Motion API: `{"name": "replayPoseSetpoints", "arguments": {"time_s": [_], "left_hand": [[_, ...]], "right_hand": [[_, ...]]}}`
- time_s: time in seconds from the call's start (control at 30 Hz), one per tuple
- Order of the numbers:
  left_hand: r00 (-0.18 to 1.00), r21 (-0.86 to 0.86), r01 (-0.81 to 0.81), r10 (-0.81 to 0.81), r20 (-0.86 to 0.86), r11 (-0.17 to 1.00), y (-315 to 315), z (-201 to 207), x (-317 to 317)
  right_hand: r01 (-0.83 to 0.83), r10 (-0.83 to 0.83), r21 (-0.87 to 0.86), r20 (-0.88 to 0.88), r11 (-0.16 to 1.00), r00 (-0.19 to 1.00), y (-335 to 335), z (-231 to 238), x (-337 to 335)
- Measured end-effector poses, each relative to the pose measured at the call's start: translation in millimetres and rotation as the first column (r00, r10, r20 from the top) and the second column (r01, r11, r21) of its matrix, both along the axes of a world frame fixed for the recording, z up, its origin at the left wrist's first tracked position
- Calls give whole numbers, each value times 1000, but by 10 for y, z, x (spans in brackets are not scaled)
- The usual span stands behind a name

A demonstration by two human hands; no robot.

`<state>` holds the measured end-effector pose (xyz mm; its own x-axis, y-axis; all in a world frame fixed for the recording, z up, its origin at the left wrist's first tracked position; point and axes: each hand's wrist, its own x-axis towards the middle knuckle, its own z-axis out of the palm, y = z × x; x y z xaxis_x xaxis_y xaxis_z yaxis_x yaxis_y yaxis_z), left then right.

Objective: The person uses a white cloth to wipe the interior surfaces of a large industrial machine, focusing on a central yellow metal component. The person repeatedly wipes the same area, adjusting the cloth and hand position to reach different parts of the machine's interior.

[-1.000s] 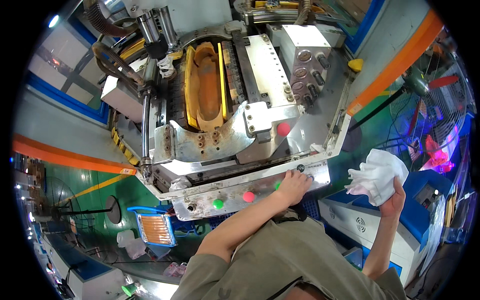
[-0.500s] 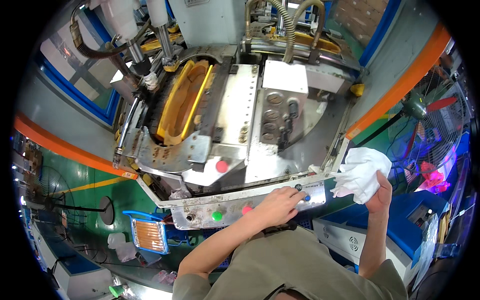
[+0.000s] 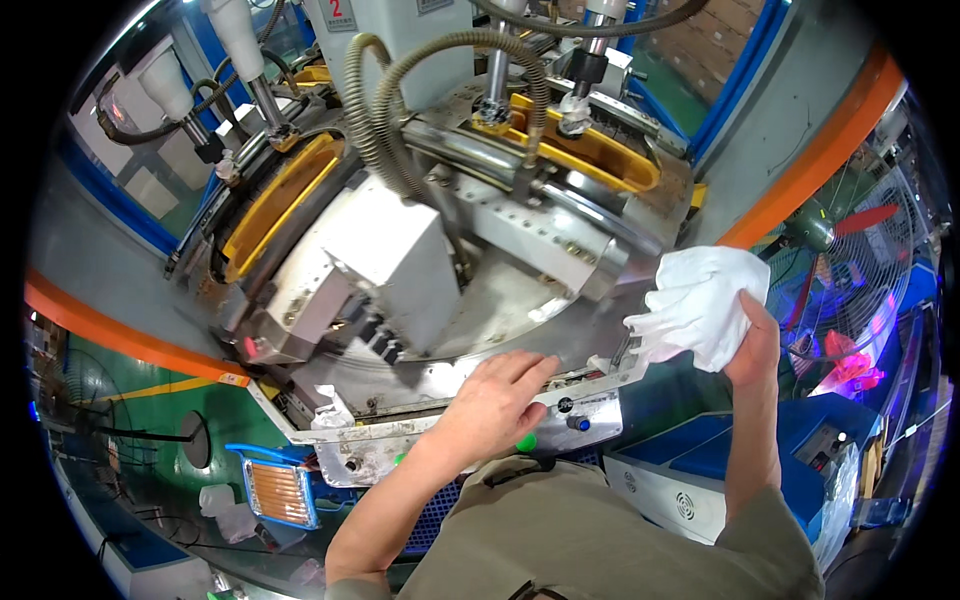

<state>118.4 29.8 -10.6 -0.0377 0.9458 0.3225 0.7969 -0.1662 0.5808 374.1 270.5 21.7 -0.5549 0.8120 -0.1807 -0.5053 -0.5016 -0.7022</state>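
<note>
My left hand (image 3: pixel 495 400) hovers over the near edge of the machine, above its control panel (image 3: pixel 375 445). Its fingers are stretched out and grip nothing. On the right, my right hand (image 3: pixel 755 345) is raised and closed round a bunched white cloth (image 3: pixel 703 305), which hangs in loose folds beside the machine's edge. The panel carries a blue button (image 3: pixel 578 424) and a green button (image 3: pixel 526 442), partly covered by my left hand. Behind the hands is a round machine table bearing a white metal box (image 3: pixel 385 240), a yellow mould (image 3: pixel 285 205) at the left and another yellow mould (image 3: pixel 590 150) at the far right.
Ribbed hoses (image 3: pixel 450 45) arch over the machine table, and cylinders hang above the moulds. Orange-edged guards (image 3: pixel 820 150) flank both sides. A fan (image 3: pixel 840 235) stands at the right, above a blue-and-white machine (image 3: pixel 690 475). A blue-framed rack (image 3: pixel 280 490) sits on the floor at lower left.
The machine table has turned, carrying its white box and moulds leftward in front of me. My left hand has lifted from the panel and moved left. My right hand still holds the cloth, slightly higher.
</note>
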Motion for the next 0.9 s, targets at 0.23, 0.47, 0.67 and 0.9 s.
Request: {"name": "replayPoseSetpoints", "arguments": {"time_s": [0.23,0.47,0.67,0.9], "left_hand": [[996,69,-78,81,-49,995,196,131,-129],[977,27,-168,170,-126,985,217,143,-376],[958,38,-228,231,-168,973,200,71,-673],[935,-62,-321,306,-178,945,87,-153,-1052]], "right_hand": [[-64,62,121,20,991,998,579,251,-226],[-104,99,166,42,981,994,986,277,-863],[-271,251,158,136,949,958,920,366,-1565],[-474,411,202,290,857,865,827,495,-2468]]}}
